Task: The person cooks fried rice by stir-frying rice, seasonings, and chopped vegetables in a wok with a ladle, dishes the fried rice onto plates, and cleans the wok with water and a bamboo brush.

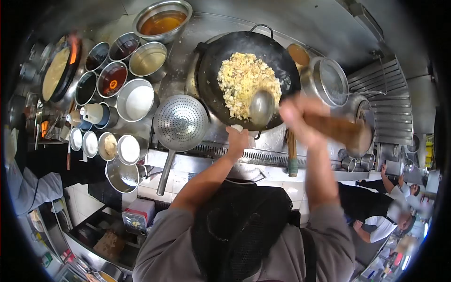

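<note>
In the head view, a black wok [213,70] holds a loose yellow-and-white mix that looks like egg fried rice [244,77]. My right hand [303,122], blurred by motion, is closed round the wooden handle of a ladle [261,107]. The ladle's metal bowl rests over the near right part of the food. At the wok's near edge, my left hand [238,142] is closed on the rim, beside the near loop handle. Something small and white shows at its fingertips; I cannot make out what it is.
Left of the wok lie a perforated strainer [181,122] and several metal pots of sauces and seasonings, including a white powder [139,99]. A bamboo brush [292,152] stands near my right arm. A sieve [332,81] sits at right. Other people [376,211] are at right and far left.
</note>
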### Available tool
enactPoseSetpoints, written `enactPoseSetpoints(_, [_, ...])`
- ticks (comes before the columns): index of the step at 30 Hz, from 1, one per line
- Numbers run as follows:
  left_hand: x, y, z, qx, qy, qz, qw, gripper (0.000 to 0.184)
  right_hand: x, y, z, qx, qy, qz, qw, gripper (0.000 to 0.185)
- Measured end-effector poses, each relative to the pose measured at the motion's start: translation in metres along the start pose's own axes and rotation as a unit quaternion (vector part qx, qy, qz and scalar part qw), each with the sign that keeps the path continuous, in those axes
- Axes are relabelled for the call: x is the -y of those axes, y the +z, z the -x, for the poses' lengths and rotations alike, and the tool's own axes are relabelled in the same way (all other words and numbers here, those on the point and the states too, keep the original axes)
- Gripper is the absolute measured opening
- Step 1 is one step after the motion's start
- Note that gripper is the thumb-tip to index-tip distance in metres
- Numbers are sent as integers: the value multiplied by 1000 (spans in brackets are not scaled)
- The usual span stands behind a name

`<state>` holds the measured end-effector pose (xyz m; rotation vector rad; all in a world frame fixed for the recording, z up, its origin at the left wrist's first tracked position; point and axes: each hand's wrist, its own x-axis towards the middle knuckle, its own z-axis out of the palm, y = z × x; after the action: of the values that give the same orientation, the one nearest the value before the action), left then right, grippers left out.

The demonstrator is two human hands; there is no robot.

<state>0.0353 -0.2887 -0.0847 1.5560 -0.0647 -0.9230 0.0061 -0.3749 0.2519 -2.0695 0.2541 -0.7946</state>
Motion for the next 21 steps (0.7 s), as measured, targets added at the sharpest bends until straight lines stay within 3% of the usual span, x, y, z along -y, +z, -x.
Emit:
enactPoseSetpoints(1, [-4,5,-4,-26,-7,-31,999,50,-32,14,32,-103,43,28,993,38])
enactPoseSetpoints(2, [-11,5,-8,-24,-9,-31,999,50,-80,29,52,-196,70,214,954,38])
enactPoseSetpoints(4, [-19,-7,0,30,-46,-48,997,52,-105,21,32,-229,120,174,950,40])
enactPoseSetpoints(6, [-24,-15,-2,68,-88,-36,993,52,-104,-18,59,-126,11,416,900,43])
enactPoseSetpoints(7, [-9,-16,-4,74,-77,-14,994,51,-90,-34,78,-194,29,93,976,36])
enactPoseSetpoints(8, [-3,-13,-7,78,-60,12,995,49,-82,-47,86,-235,39,-241,941,29])
enactPoseSetpoints(9, [-4,-18,-8,131,-70,99,984,47,-96,-32,70,-236,37,-242,940,29])
enactPoseSetpoints(11, [-8,-27,-12,153,-97,74,981,47,-133,7,38,-440,85,-179,876,34])
enactPoseSetpoints(12, [-12,-27,-12,170,-118,58,977,47,-112,-12,12,-374,82,-199,902,33])
enactPoseSetpoints(13, [-18,-27,-7,146,-77,35,986,47,-95,-32,-3,-441,78,-134,884,39])
enactPoseSetpoints(15, [4,-26,-23,162,-70,51,983,46,-67,-89,0,-471,78,-134,869,49])
enactPoseSetpoints(16, [15,-28,-25,172,-69,67,980,46,-83,-95,3,-534,70,-160,827,46])
enactPoseSetpoints(18, [6,-31,-15,154,-62,53,985,46,-125,-40,-21,-588,69,-131,795,41])
enactPoseSetpoints(21, [-4,-28,-24,123,-25,34,991,47,-123,-30,-46,-410,109,-218,879,37])
